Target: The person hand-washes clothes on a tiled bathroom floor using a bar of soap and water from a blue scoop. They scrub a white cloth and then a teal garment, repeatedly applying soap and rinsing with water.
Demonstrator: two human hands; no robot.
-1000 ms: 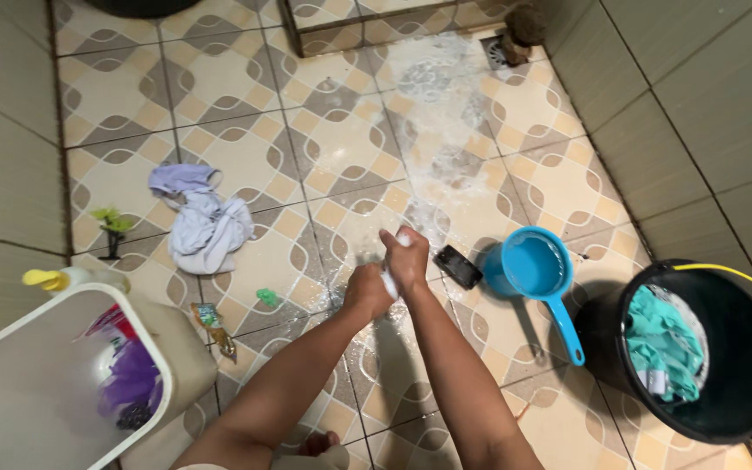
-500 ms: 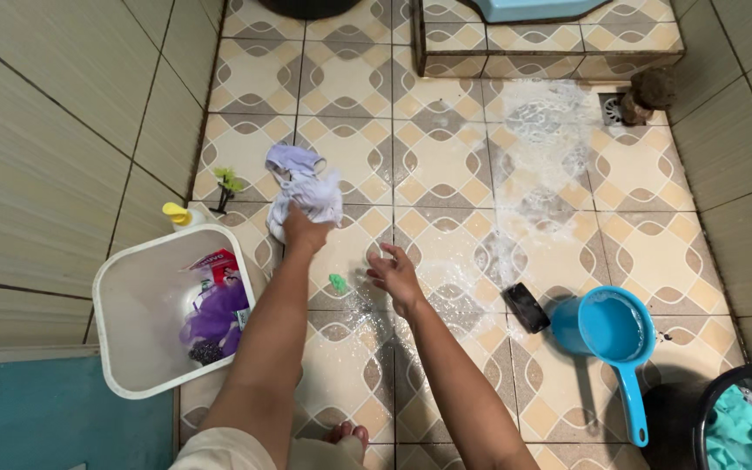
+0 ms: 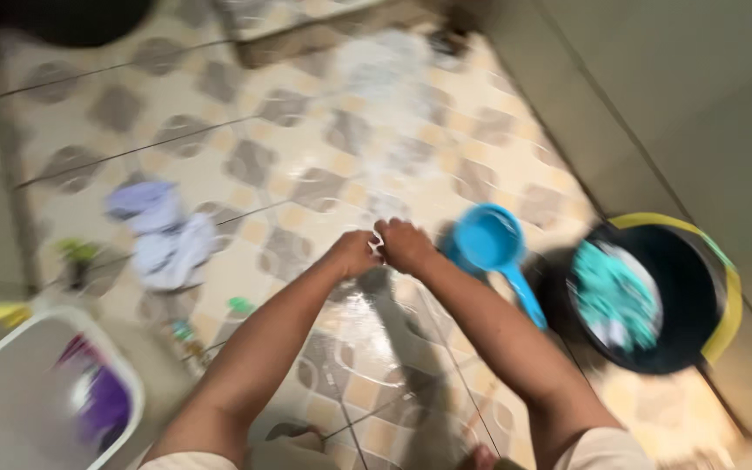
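The tiled floor (image 3: 245,130) is wet and foamy. The left hand (image 3: 352,253) and the right hand (image 3: 406,245) are pressed together, pinching something small and white, too blurred to name. Some washing seems done: teal cloth (image 3: 613,292) lies in the black bucket (image 3: 698,287) right of the hands, pale clothes (image 3: 163,235) still wait at their left.

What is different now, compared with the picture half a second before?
The left hand let go of the pale clothes and came back against the right hand; a white bit shows between them. Clothes, blue dipper and black bucket lie as before.
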